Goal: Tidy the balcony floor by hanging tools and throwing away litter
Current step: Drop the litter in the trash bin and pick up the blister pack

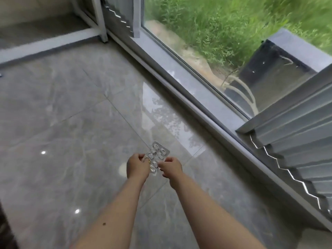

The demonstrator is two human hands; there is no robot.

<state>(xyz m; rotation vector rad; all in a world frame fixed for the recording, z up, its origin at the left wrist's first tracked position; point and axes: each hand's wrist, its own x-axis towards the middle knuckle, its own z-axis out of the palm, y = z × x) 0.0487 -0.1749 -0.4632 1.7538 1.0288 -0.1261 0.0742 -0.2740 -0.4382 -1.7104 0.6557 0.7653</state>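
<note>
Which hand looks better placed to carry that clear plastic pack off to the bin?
Probably the left hand: it seems to cover more of the blister pack, while the right hand pinches only its edge. It's close.

Clear blister pack (158, 156), grey marbled floor (62, 108)

Bright, diffuse daylight enters through the window (206, 56) at upper right and throws a broad pale glare with mirrored foliage onto the glossy grey floor (62, 114), where small specular highlights also show at left. Motion blur smears the grass (224, 24) outside and softens the upper frame, while the forearms remain fairly sharp. Wide-angle distortion bends the window sill (179, 81) and stretches the pleated blind (296, 133) toward the right edge.
</note>
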